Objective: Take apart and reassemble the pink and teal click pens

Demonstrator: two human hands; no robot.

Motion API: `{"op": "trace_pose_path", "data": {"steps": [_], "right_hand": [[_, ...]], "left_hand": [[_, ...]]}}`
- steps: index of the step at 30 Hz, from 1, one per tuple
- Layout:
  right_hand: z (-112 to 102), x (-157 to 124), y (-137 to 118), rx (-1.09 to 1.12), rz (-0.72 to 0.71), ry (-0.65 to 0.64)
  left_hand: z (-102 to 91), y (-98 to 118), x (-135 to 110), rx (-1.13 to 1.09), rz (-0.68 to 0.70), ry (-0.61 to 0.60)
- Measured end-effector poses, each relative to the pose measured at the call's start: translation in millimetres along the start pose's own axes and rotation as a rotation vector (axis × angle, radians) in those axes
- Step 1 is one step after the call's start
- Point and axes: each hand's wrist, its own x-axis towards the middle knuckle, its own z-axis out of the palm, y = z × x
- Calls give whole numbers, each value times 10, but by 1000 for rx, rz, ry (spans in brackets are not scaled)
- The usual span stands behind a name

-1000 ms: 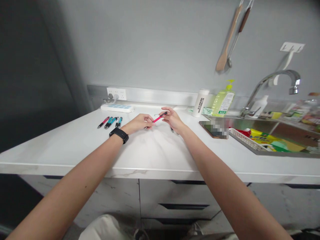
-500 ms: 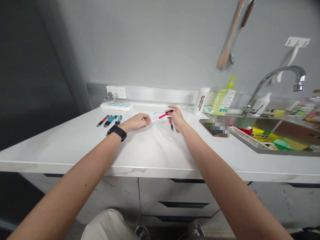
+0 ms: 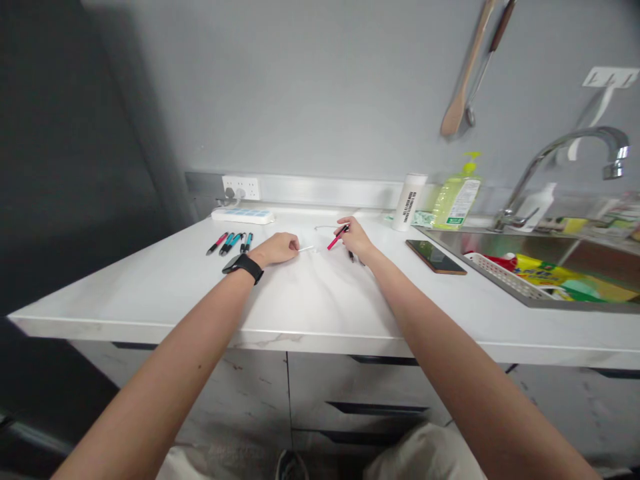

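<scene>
My left hand [image 3: 279, 249], with a black watch [image 3: 243, 265] on its wrist, pinches a thin white pen refill [image 3: 306, 249] just above the counter. Its free end points right. In my right hand [image 3: 357, 239] is a pink and black pen barrel [image 3: 335, 241], tilted with its pink end down and to the left. A gap separates the refill from the barrel. Beneath my right hand lies another dark-tipped pen [image 3: 351, 256], mostly hidden. To the left of my left hand, a pink pen [image 3: 217, 244] and several blue pens [image 3: 231, 243] lie side by side.
A power strip [image 3: 243, 215] lies at the back left of the white counter [image 3: 310, 300]. On the right are a white bottle [image 3: 410, 202], a green soap pump bottle [image 3: 456, 200], a phone [image 3: 436, 257], and a sink [image 3: 530, 301] with a faucet [image 3: 565, 143] and white basket [image 3: 505, 277].
The white refill and the pink barrel, in line and touching before, are now apart. My right hand has tipped the barrel's pink end downward. The camera view has shifted slightly left.
</scene>
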Motion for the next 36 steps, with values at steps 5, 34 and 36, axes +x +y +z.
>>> {"op": "trace_pose_path", "data": {"steps": [5, 34, 36], "right_hand": [[-19, -46, -125, 145, 76, -10], [-153, -201, -243, 711, 284, -432], [-164, -206, -225, 694, 274, -533]], "left_hand": [[8, -17, -18, -14, -9, -5], [-17, 5, 77, 136, 247, 43], [-49, -60, 79, 195, 183, 51]]}}
